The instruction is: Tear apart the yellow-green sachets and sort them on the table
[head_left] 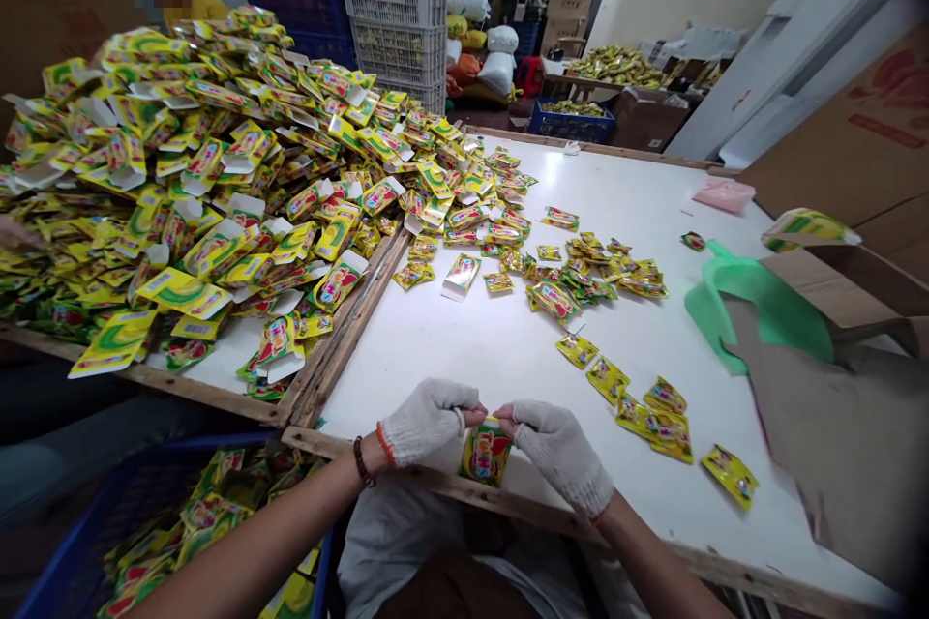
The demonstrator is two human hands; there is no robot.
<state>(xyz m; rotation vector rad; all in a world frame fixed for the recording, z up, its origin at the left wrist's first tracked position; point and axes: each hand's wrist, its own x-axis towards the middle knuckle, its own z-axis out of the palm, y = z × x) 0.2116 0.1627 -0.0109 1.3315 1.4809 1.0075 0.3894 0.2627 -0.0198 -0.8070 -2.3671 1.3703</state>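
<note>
Box (486, 456): I see it low in my head view, at the near edge of the white table (435, 338), printed front toward the camera; I can't tell whether it rests on the wooden rim (537, 505) or hangs just above it.
Long axis: it appears to run from the fingertips back toward the body, so the box lies on the body side of the grip.
Left hand (428, 423): gloved, fingers pinched together at the box's upper left corner.
Right hand (560, 453): gloved, pinching at the upper right corner, mirroring the other.
Nearer hand: neither, as I judge it; the box sits between the two, and the relation that matters is its top edge lying right at both sets of fingertips.
Sachets (672, 433): loose on the table beyond the right hand, well apart from the box.
Heap of cartons (334, 126): on my left, past the wooden divider (355, 319).
Blue crate (76, 546): below the left forearm, holding more packs.
Dustpan (794, 308): far right, beside cardboard (820, 426).
</note>
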